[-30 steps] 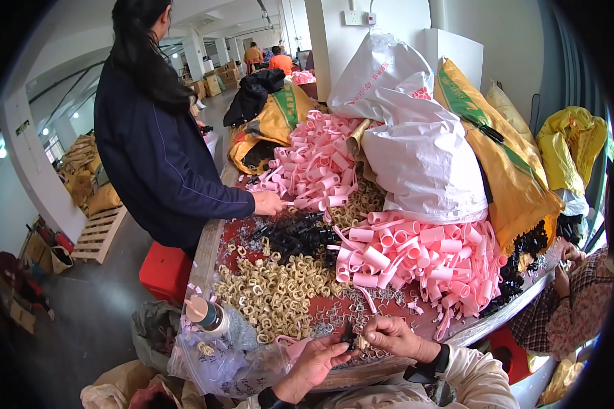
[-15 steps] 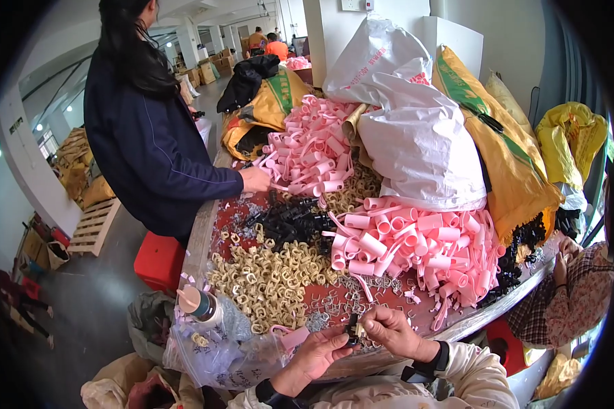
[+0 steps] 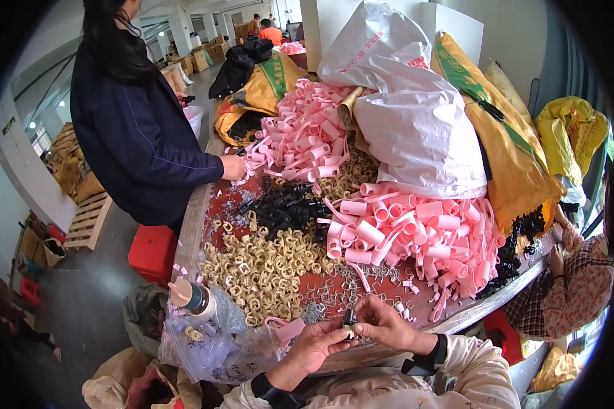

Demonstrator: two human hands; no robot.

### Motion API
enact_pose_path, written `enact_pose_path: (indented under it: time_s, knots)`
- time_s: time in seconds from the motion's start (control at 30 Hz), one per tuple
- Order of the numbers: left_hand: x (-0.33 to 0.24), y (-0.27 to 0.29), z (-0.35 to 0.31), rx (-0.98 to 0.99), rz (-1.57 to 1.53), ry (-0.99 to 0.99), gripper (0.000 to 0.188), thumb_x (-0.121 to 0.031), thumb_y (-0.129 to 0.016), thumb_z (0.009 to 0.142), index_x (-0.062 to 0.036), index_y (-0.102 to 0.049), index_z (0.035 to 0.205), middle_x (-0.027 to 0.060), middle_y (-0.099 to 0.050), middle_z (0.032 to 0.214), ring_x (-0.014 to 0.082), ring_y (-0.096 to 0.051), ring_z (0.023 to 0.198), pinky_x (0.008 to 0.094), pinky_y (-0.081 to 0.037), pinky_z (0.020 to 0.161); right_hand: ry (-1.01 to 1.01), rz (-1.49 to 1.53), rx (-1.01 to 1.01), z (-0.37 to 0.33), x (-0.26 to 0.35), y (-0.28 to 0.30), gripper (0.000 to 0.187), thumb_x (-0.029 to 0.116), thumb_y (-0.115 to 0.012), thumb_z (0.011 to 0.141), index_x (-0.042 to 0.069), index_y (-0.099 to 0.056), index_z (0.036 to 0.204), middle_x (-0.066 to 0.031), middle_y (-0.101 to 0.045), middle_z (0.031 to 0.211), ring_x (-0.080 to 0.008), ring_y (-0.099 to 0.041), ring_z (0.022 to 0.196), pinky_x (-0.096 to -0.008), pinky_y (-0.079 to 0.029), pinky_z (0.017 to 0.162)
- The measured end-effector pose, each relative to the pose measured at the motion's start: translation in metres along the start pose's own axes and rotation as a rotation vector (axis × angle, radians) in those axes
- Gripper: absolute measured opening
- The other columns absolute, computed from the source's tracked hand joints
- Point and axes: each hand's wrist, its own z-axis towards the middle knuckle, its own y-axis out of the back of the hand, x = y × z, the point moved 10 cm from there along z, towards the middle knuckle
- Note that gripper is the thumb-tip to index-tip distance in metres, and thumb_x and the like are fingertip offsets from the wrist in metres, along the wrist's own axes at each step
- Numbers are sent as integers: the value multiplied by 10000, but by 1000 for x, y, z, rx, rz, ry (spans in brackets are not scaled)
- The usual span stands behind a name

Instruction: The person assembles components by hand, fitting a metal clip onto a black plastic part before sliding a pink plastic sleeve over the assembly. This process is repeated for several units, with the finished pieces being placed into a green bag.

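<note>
At the table's near edge, my left hand (image 3: pixel 316 345) and my right hand (image 3: pixel 385 326) meet with fingertips pinched. Between them is a small black plastic part (image 3: pixel 348 317), upright, with a pale piece at its lower end partly hidden by the fingers. Just beyond lie scattered small metal rings (image 3: pixel 348 281). A heap of beige plastic clips (image 3: pixel 262 269) spreads to the left, with a pile of black parts (image 3: pixel 283 210) behind it. Pink plastic sleeves with straps (image 3: pixel 416 235) are heaped ahead and to the right. One pink sleeve (image 3: pixel 290 330) lies next to my left hand.
A bottle (image 3: pixel 192 297) and clear plastic bags (image 3: pixel 218 351) stand at the near left corner. White (image 3: pixel 419 129) and yellow sacks (image 3: pixel 505 150) rise at the back. A co-worker in a dark jacket (image 3: pixel 140 136) reaches in from the left; another person (image 3: pixel 573 286) works at the right.
Both hands have come closer together, and the black part has been turned more upright between them. The view has shifted slightly. The left co-worker's hand has moved back from the pink heap.
</note>
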Motion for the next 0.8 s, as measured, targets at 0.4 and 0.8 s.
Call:
enact_pose_path:
  time_s: [0.4, 0.8]
  knots:
    - [-5, 13, 3, -32, -17, -50, 210, -153, -499, 798, 12, -529, 923, 111, -585, 805, 160, -583, 690, 212, -483, 600, -92, -1286, 225, -8, -96, 45, 253, 235, -505, 753, 67, -440, 930, -132, -531, 836, -306, -560, 719, -383, -462, 571]
    - [-8, 16, 6, -76, -6, -92, 187, -121, -499, 797, 12, -527, 925, 109, -583, 815, 158, -582, 702, 215, -483, 603, -96, -533, 53, 5, -49, 58, 116, 126, -531, 761, 17, -527, 799, -134, -531, 667, -263, -498, 575, -317, -412, 541]
